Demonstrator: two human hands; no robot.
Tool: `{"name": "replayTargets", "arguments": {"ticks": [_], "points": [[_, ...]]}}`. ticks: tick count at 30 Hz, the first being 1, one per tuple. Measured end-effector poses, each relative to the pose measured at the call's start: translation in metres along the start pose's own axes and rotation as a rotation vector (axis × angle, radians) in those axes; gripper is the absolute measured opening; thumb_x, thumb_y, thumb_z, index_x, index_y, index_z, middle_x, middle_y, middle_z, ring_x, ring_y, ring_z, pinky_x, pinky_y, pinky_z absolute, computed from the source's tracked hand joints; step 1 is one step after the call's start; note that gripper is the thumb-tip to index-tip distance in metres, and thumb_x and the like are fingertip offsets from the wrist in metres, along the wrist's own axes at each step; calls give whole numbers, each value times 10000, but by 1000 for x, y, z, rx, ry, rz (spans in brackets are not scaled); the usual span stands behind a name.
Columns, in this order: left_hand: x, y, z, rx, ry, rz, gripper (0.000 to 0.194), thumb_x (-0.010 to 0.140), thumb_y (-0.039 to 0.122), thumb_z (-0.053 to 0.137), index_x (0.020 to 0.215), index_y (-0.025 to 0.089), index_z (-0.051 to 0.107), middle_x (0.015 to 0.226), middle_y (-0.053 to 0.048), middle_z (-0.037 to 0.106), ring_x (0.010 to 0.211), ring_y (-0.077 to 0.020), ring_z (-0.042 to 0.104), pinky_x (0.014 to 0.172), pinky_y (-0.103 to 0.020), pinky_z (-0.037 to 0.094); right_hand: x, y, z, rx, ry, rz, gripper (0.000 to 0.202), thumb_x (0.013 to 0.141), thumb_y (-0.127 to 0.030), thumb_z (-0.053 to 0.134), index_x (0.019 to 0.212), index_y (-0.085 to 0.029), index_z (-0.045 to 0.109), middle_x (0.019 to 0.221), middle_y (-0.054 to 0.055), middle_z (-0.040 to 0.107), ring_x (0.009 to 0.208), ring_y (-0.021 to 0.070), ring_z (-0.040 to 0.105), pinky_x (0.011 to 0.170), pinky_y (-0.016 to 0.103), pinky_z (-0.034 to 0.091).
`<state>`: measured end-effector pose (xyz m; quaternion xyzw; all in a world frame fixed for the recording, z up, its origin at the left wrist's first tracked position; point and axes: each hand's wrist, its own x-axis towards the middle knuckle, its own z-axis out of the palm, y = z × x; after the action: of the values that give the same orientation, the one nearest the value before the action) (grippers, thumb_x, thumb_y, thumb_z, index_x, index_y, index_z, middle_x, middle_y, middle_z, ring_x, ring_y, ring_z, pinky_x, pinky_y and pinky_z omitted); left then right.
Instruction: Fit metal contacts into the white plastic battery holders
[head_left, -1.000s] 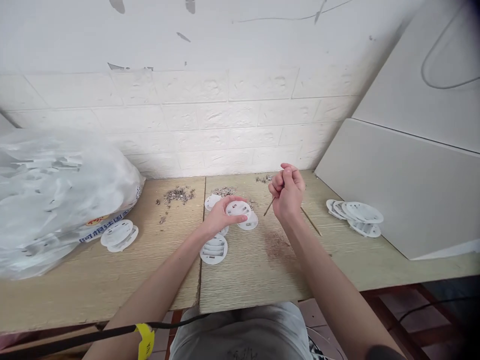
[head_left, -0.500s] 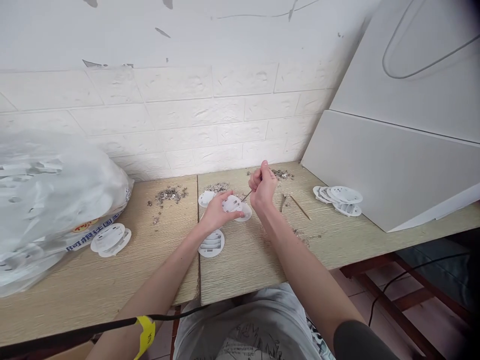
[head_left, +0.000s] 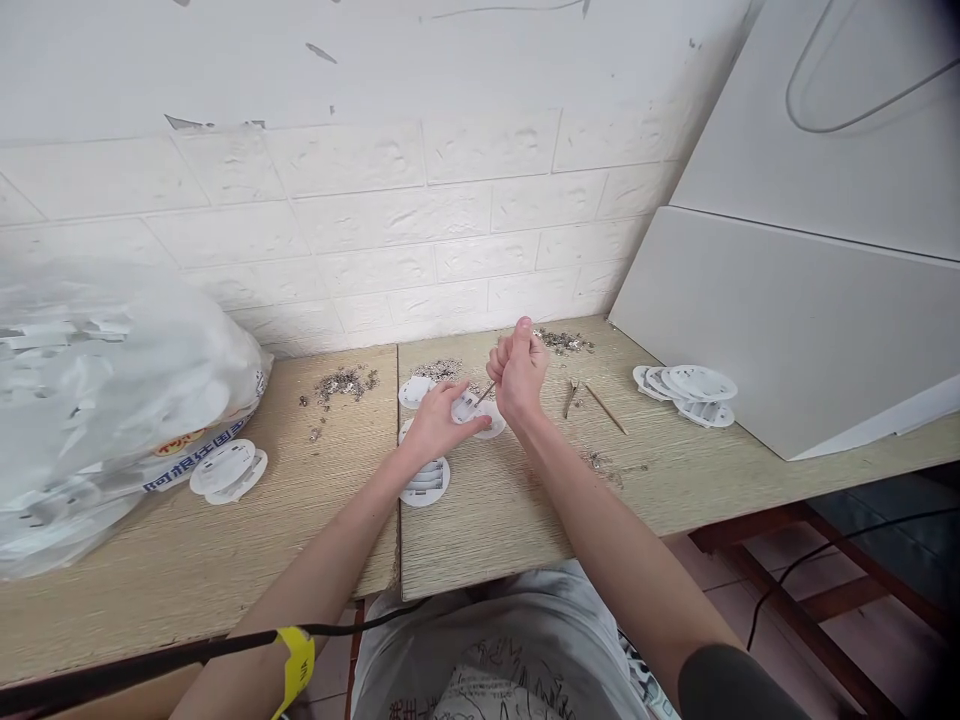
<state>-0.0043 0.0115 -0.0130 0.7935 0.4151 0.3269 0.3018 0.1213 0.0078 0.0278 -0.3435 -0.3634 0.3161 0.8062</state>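
Observation:
My left hand (head_left: 442,422) grips a white round plastic battery case (head_left: 465,404) between thumb and fingers. A slim rod-like metal tool (head_left: 486,394) slants out of my closed right hand (head_left: 520,376), its tip at the case; the fist hides its other end. Below my left hand lies another round case with battery slots (head_left: 426,484), partly covered. A white disc (head_left: 491,420) lies under the held case, and one more disc (head_left: 413,391) is just beyond my left fingers. Small metal parts (head_left: 439,370) are heaped behind them.
More metal parts lie in piles at left (head_left: 345,384) and back right (head_left: 566,342). Tweezers (head_left: 571,397) and a thin stick (head_left: 606,410) rest right of my hands. White cases are stacked at right (head_left: 703,383) and left (head_left: 225,468), beside a bulging plastic bag (head_left: 112,390).
The held case has turned in my left hand, so slots now show where a flatter face was. My right fist and the tool have shifted slightly left. The whole view has swung a little.

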Motion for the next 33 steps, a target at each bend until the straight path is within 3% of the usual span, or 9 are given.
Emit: {"name": "replayTargets", "arguments": {"ticks": [5, 14, 24, 33], "points": [[0, 1, 2, 0, 20, 14, 647, 586, 545, 786, 1124, 201, 685, 930, -77, 551, 931, -283, 553, 906, -389, 409, -1, 1, 1, 42, 35, -3, 592, 786, -715, 481, 587, -237, 194, 462, -98, 170, 365, 51, 141, 338, 219, 159], [-4, 13, 3, 230, -49, -10, 591, 738, 553, 655, 1199, 183, 643, 991, -86, 574, 955, -253, 564, 873, -385, 435, -4, 1, 3, -20, 83, -31, 576, 794, -716, 460, 602, -237, 206, 473, -98, 178, 371, 52, 168, 339, 216, 184], [-5, 18, 6, 277, -18, -53, 562, 751, 514, 636, 1190, 164, 647, 1050, -94, 608, 994, -242, 581, 880, -344, 439, -7, -1, 6, -17, 72, -52, 550, 823, -675, 464, 600, -237, 218, 468, -99, 184, 364, 50, 173, 332, 217, 184], [-7, 23, 7, 321, -9, -80, 514, 753, 463, 618, 1181, 180, 658, 985, -88, 614, 933, -228, 588, 796, -309, 452, -12, 6, 7, 0, 6, -112, 517, 853, -619, 478, 598, -234, 245, 457, -101, 197, 360, 50, 198, 335, 212, 191]]}}
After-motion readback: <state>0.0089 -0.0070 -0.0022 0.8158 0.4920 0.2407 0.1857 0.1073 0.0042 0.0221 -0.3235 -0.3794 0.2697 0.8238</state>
